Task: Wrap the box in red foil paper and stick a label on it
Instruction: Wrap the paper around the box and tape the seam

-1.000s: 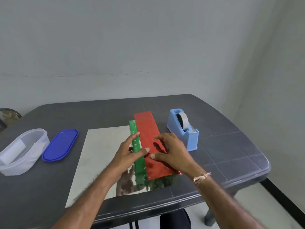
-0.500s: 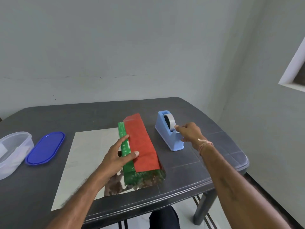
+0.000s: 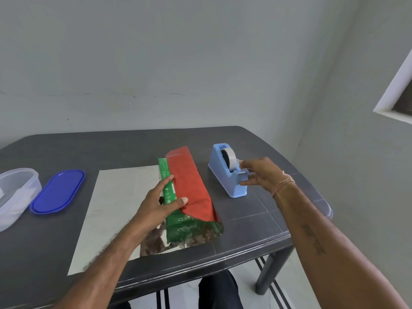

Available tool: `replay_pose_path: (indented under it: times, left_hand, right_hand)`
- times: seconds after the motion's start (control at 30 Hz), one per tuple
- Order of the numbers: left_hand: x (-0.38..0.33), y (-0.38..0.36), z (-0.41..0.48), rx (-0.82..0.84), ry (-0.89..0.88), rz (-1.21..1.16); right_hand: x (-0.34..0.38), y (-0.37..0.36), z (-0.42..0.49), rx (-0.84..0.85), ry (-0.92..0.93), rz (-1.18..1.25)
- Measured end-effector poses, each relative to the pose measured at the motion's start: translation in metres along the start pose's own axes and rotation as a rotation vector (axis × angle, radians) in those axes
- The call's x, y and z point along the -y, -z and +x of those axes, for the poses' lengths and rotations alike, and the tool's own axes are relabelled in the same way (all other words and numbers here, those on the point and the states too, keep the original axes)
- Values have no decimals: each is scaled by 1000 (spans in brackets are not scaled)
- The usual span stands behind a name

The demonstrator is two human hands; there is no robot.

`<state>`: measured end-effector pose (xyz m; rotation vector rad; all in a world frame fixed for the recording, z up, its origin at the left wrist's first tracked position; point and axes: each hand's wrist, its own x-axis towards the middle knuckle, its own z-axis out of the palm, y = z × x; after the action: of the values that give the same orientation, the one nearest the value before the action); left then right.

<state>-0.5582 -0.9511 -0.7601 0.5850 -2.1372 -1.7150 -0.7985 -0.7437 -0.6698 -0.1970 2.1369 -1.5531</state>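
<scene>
A person works at a dark grey tabletop point(image 3: 133, 148). The long green box point(image 3: 178, 221) lies near the front edge on a large sheet of red foil paper point(image 3: 189, 186), whose silver underside spreads out to the left. One flap of the sheet is folded over the box's right side and top, leaving a green strip bare. The left hand point(image 3: 160, 204) presses the flap's edge onto the box with forefinger and thumb straight, a flat, open grip that pins rather than clasps. The right hand point(image 3: 260, 175) is at the cutter end of a blue tape dispenser point(image 3: 223, 181) just right of the box, its fingers spread and loosely curved, closed on nothing that I can see. The foil looks thin, slick and springy. It would likely lift or slide if the pressure eased, and crease or tear at the corners. The box seems light and stiff, best pinned from above along the seam. Hard to make out are whether a fingertip has the tape end, the left hand's lower fingers, and the box's far end under the foil. No label is visible. A blue lid point(image 3: 59, 191) and a clear tub point(image 3: 15, 192), cut off by the frame, sit at the far left.
</scene>
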Motion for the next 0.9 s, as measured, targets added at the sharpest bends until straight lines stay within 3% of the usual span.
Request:
replay_pose_path:
  times: [0.9]
  left_hand:
    - [-11, -3, -9, 8, 25, -36]
  right_hand:
    - [-57, -10, -11, -69, 21, 398]
